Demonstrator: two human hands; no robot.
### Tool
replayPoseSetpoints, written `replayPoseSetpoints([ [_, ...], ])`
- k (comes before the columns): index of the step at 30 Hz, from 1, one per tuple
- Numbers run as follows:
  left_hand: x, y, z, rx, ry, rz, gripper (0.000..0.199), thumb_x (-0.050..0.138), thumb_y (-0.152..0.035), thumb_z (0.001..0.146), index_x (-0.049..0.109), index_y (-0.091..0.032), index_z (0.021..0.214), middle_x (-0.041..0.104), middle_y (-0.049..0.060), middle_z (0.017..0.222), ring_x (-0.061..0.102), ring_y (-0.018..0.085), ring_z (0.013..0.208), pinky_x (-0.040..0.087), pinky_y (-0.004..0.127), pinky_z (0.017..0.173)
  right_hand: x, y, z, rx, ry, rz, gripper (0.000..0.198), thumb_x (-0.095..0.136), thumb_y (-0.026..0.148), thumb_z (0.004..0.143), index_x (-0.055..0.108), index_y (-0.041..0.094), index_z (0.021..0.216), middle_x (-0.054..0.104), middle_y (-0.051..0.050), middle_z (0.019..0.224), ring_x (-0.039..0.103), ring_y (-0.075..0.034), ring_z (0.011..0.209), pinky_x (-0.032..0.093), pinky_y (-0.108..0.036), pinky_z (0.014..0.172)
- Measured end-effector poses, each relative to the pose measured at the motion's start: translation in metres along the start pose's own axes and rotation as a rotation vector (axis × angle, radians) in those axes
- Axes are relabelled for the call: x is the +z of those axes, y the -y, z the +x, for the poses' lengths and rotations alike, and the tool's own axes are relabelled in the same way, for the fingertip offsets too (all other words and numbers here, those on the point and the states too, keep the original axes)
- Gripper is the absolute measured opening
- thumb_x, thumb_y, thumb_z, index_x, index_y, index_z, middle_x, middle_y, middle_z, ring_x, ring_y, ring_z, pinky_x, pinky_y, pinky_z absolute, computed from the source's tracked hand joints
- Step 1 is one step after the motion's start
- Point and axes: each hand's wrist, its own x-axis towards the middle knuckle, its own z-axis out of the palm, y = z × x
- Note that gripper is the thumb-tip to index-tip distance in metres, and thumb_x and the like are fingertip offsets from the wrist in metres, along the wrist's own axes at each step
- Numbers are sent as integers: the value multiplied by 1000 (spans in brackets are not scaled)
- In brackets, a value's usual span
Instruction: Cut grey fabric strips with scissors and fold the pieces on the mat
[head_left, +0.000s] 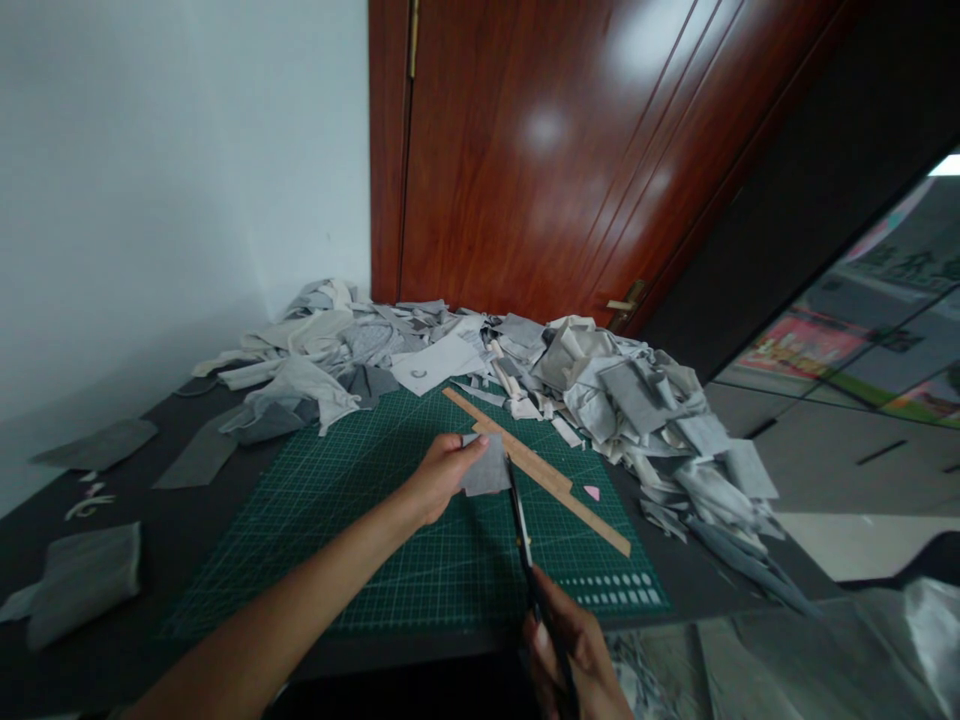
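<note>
Pinched between thumb and fingers of my left hand [444, 474] is a small grey fabric piece [487, 466], held up above the green cutting mat [390, 570]. My right hand [571, 645] grips the dark handles of a pair of scissors [523, 525]. The scissor blades point away from me, with their tips at the right edge of the fabric. Whether the blades touch the cloth I cannot tell. Behind the fabric, a long wooden ruler [600, 530] and a shorter wooden ruler [536, 465] lie side by side diagonally on the mat.
Heaps of grey and white fabric scraps [622, 390] line the back and right of the dark table [247, 510]. A marked white sheet [439, 362] lies among them. A pink chalk piece [592, 492] rests on the mat. Folded grey cloth [86, 580] sits left. A wooden door [525, 160] stands behind.
</note>
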Motion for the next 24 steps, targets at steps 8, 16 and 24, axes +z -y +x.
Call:
replayPoseSetpoints([
  [8,-4,4,4,11,-45,39,43,86,-53,71,72,-13,75,65,3,64,57,15,58,40,27,57,-9,-2,7,4,62,-3,81,84,64,76,61,23,143,48,9,58,36,-7,34,32,-20,32],
  [16,-5,5,6,21,-58,74,44,85,-55,70,73,-13,75,65,3,65,54,14,59,36,27,58,-21,-13,10,-8,93,1,80,81,61,81,56,25,147,50,9,63,37,-5,36,35,-18,34],
  [24,-6,7,6,32,-62,84,37,83,-50,75,72,-14,73,64,2,63,53,14,59,36,27,58,-8,-4,4,-41,16,-55,75,81,61,82,59,27,145,56,5,66,37,-6,36,33,-19,34],
])
